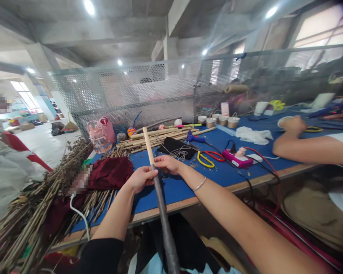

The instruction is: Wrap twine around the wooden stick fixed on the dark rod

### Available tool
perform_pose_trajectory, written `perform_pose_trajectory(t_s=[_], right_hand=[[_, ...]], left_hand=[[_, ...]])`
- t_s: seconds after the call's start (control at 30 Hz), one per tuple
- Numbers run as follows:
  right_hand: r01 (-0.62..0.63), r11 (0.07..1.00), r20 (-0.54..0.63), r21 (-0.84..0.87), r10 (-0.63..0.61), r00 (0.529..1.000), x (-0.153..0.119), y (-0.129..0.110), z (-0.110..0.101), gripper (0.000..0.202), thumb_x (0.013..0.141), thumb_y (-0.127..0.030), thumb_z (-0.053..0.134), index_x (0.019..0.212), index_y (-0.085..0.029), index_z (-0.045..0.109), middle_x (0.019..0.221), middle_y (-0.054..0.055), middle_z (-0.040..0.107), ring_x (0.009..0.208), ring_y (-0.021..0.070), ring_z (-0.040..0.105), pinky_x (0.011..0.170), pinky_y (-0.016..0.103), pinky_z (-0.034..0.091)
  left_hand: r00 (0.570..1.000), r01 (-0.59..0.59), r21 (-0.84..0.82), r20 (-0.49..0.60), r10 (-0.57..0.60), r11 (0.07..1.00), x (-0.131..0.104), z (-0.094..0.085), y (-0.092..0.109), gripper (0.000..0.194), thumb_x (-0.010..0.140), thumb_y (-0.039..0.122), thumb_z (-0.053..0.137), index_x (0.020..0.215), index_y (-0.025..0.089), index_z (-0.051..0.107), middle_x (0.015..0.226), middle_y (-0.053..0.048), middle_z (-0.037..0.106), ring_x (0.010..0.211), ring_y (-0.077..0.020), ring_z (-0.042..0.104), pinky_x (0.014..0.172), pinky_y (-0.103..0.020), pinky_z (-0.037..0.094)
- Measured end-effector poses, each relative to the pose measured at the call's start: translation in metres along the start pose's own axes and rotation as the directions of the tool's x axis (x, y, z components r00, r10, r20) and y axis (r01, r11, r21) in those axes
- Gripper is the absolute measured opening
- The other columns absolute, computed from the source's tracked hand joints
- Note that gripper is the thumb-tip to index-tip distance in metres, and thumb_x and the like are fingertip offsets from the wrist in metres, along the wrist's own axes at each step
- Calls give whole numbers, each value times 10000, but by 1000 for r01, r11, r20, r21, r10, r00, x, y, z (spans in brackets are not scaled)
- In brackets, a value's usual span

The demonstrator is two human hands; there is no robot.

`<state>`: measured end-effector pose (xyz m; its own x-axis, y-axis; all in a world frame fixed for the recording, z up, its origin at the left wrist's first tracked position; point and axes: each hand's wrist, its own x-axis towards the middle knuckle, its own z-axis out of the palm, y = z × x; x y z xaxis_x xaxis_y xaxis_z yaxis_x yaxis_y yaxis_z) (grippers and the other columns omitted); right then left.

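Observation:
A long stick [148, 148] rises from my lap, bare pale wood at its top. Below that, a dark grey covering [162, 211] wraps it, perhaps tape or cloth. My left hand [143, 179] pinches it just under the join, thumb across the dark part. Slightly higher, my right hand [168, 163] has its fingertips closed on the stick where pale meets dark. Both hands are above the blue tabletop [171, 190] near its front edge. Beyond my right hand lie a black cloth [175, 147] with thin grey cord on it and yellow-handled scissors [205, 161].
Dried stalks [40, 198] and a maroon cloth [111, 173] crowd the left. Pale sticks [171, 134] lie behind, near a blue glue gun [196, 137]. A magenta power strip [237, 158] with trailing cords sits right, beside a co-worker's arm [311, 146]. Perforated metal panels [131, 87] border the back.

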<state>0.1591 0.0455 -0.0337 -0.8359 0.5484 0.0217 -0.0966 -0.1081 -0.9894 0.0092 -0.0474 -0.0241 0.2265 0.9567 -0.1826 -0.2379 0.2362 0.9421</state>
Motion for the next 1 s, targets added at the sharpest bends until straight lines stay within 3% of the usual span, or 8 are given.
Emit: perform_pose_trajectory(t_s=[0.13, 0.27, 0.37, 0.53, 0.73, 0.9, 1.0], right_hand=[[-25, 999, 19, 41, 24, 1000, 1, 3, 2, 336, 672, -351, 687, 877, -106, 584, 528, -39, 500, 356, 19, 299, 336, 170, 145], [-31, 999, -16, 20, 32, 999, 1, 2, 5, 327, 653, -357, 701, 819, -108, 569, 471, -68, 435, 343, 15, 238, 333, 175, 110], [-51, 999, -38, 16, 52, 998, 0, 0, 5, 328, 646, -371, 711, 781, -121, 548, 423, -99, 338, 341, 19, 204, 334, 176, 102], [-26, 997, 52, 68, 23, 998, -1, 0, 2, 356, 689, -406, 679, 866, -117, 569, 451, -97, 324, 365, 19, 199, 352, 169, 113], [-2, 999, -18, -44, 1, 1000, 1, 1, 3, 324, 699, -404, 668, 781, -108, 567, 417, -94, 332, 335, 23, 215, 331, 175, 119], [-22, 999, 63, 41, 19, 998, 0, -1, 4, 367, 689, -411, 677, 871, -113, 563, 486, -68, 440, 351, 19, 280, 340, 162, 140], [9, 1000, 23, -3, -9, 1000, -1, -1, 4, 355, 682, -400, 683, 834, -101, 565, 500, -59, 459, 349, 13, 282, 333, 163, 137]], left_hand=[[999, 34, 3, 37, -35, 999, -2, 0, 2, 285, 602, 249, 774, 793, 83, 642, 769, -112, 649, 655, -151, 631, 570, -226, 499], [998, 20, 28, -59, -18, 999, 1, -2, -1, 278, 589, 294, 782, 713, 113, 610, 571, -11, 570, 462, -81, 536, 443, -181, 437], [993, -9, 47, -120, 15, 999, 4, -4, -3, 295, 563, 290, 796, 611, 112, 565, 533, 14, 535, 432, -47, 493, 434, -148, 407], [999, -15, 29, -52, 16, 999, 0, -2, 1, 281, 586, 288, 783, 713, 102, 614, 559, 3, 530, 538, -94, 566, 535, -193, 472], [998, -19, 41, -61, 21, 999, 2, 1, -1, 274, 614, 306, 765, 710, 111, 599, 529, 40, 489, 439, -47, 480, 476, -172, 432], [1000, 11, 40, 26, -12, 999, -2, 0, 3, 281, 622, 295, 760, 766, 91, 632, 670, -62, 602, 610, -130, 602, 556, -215, 473], [1000, 10, 45, 25, -11, 999, -1, -1, 1, 318, 613, 323, 765, 799, 108, 622, 626, -21, 573, 570, -117, 581, 529, -216, 464]])
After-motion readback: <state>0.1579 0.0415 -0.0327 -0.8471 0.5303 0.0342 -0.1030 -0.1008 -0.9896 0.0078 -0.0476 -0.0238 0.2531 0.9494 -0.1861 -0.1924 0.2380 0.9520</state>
